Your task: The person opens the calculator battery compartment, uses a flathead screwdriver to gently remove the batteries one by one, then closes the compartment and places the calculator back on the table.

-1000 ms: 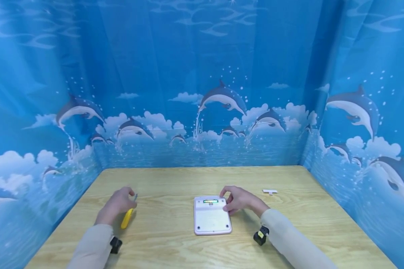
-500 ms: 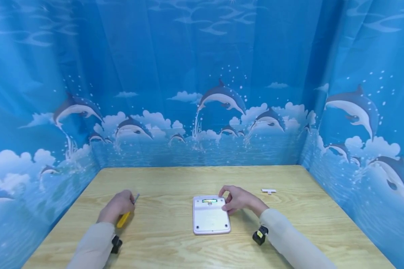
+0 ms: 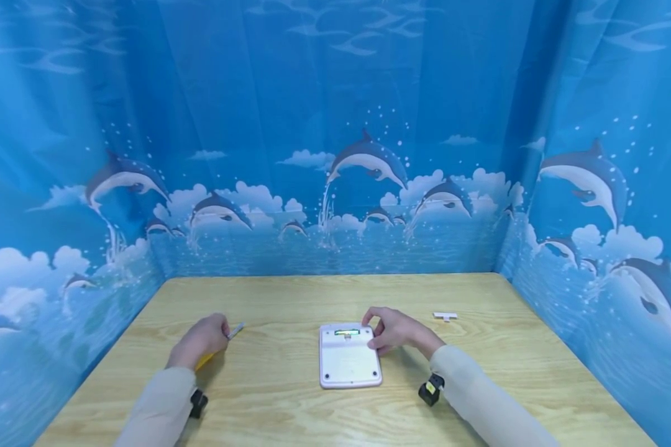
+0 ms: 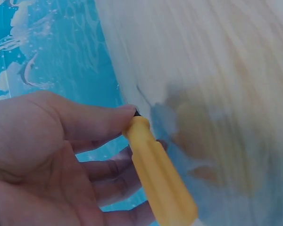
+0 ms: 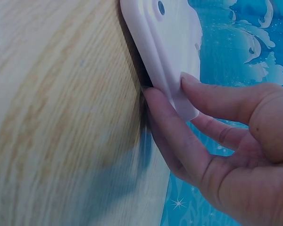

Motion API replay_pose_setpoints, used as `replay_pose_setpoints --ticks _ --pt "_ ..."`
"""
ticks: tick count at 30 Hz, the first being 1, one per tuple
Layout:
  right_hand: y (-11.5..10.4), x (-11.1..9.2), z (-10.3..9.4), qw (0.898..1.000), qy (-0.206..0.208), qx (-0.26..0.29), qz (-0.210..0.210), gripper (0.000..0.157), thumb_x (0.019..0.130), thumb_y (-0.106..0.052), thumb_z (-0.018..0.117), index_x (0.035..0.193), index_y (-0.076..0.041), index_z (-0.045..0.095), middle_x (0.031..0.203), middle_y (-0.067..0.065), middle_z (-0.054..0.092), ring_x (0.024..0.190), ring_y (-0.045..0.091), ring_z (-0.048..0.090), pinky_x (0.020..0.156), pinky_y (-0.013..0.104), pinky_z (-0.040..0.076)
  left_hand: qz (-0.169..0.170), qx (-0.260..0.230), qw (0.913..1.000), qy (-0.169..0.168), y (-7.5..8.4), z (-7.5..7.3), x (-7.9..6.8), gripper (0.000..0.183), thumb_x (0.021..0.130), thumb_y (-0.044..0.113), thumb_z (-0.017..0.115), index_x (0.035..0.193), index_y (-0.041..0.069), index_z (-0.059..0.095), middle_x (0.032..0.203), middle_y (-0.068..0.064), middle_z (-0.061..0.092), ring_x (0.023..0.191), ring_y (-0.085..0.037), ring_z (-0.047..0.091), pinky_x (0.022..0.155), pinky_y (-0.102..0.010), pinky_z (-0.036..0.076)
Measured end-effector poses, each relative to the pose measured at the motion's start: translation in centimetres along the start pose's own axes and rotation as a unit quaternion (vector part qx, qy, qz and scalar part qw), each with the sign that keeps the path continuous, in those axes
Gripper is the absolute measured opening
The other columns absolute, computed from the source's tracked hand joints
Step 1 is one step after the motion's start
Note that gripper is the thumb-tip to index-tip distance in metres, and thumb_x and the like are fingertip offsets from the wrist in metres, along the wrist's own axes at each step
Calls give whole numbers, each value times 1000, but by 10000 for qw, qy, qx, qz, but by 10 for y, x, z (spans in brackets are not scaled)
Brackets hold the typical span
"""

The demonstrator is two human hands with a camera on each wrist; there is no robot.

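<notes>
Left hand: the left hand (image 3: 201, 340) was at 9 o'clock of the white device, well apart from it. It was pinching a yellow screwdriver (image 4: 166, 181), with the thumb at the neck of the handle and the other fingers behind it.
Screwdriver: in the head view its thin shaft came out of the grip towards between 1 and 2 o'clock. The handle, partly hidden by the hand, went back towards between 7 and 8 o'clock.
Right hand: the right hand (image 3: 398, 330) was pinching the white device at its 2 o'clock corner, with the thumb upon the upward face and the fingers around the side edge.
White device: the white device (image 3: 349, 361) was lying on the bench (image 3: 279, 372), between the two hands, with its underside upward. I cannot tell if the held edge was a little raised.
Slot: at 12 o'clock of this underside was an open slot (image 3: 358, 331), in which a shiny green-yellow piece (image 3: 346, 332) lay lengthwise.
Feet: two dark round feet (image 3: 327, 375) were near the lower corners, between 7 and 8 o'clock and between 4 and 5 o'clock.
Small white part: a T-shaped white part (image 3: 445, 316) lay on the bench between 2 and 3 o'clock of the device, beyond the right hand and apart from it.
Sleeves: both sleeves (image 3: 489, 397) were light, and each wrist carried a black camera (image 3: 431, 390).
Curtain: behind the bench, from 9 over 12 to 3 o'clock, hung a blue curtain (image 3: 291, 81) with dolphins and clouds.
</notes>
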State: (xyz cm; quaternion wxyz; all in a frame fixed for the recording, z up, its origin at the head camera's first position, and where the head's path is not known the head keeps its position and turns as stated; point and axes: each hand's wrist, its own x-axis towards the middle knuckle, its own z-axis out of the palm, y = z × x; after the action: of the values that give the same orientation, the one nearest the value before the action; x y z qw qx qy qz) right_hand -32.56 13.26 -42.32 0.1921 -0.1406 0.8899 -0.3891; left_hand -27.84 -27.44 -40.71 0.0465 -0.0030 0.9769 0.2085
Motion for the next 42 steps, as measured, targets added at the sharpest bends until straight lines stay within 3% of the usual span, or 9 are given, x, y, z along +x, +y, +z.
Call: replay_pose_setpoints --ticks 4,9,14,22,27,32,42 --pt "-1 -1 -1 10000 11 -14 13 38 86 3 78 118 -11 63 92 13 61 76 23 67 68 31 65 373 -6 9992 146 6 -2 2 12 81 -2 61 92 4 59 88 -13 63 76 -25 57 63 -34 47" --pt "-1 -1 -1 10000 4 -7 12 38 86 3 77 118 -10 63 92 13 61 75 23 67 69 31 65 537 -26 9985 -71 21 -6 3 12 90 -2 59 100 3 59 91 -12 63 80 -25 57 67 -37 49" --pt "-1 -1 -2 10000 -22 14 -12 38 86 4 77 119 -9 62 91 14 61 75 23 67 69 31 65 661 -169 9973 -254 36 -9 2 10 95 -2 56 103 3 59 88 -9 61 73 -21 53 61 -32 45" --pt "0 -1 -2 10000 -14 -27 -66 40 85 4 78 120 -9 62 92 14 61 75 23 67 69 31 65 1143 120 9931 -230 70 -14 3 13 97 -2 57 101 8 65 92 -7 65 70 -18 52 62 -31 45" --pt "1 0 -1 10000 -5 9 -61 39 85 4 78 118 -10 63 92 14 61 76 23 67 69 31 65 1274 364 9910 -196 96 -14 3 16 96 -2 59 99 12 68 100 -7 70 76 -19 56 67 -35 51" --pt "1 -1 0 10000 27 -9 -23 38 85 3 78 117 -11 63 92 13 61 76 23 67 68 31 65 1187 603 9906 -304 122 -12 3 19 96 -1 62 97 15 71 107 -6 73 87 -20 63 77 -40 58" --pt "2 0 1 9999 -4 151 12 39 85 5 77 118 -10 63 91 14 61 77 24 67 68 32 65 1184 1215 9847 -402 164 5 8 22 94 -3 65 91 16 74 97 0 74 84 -17 64 79 -38 61"
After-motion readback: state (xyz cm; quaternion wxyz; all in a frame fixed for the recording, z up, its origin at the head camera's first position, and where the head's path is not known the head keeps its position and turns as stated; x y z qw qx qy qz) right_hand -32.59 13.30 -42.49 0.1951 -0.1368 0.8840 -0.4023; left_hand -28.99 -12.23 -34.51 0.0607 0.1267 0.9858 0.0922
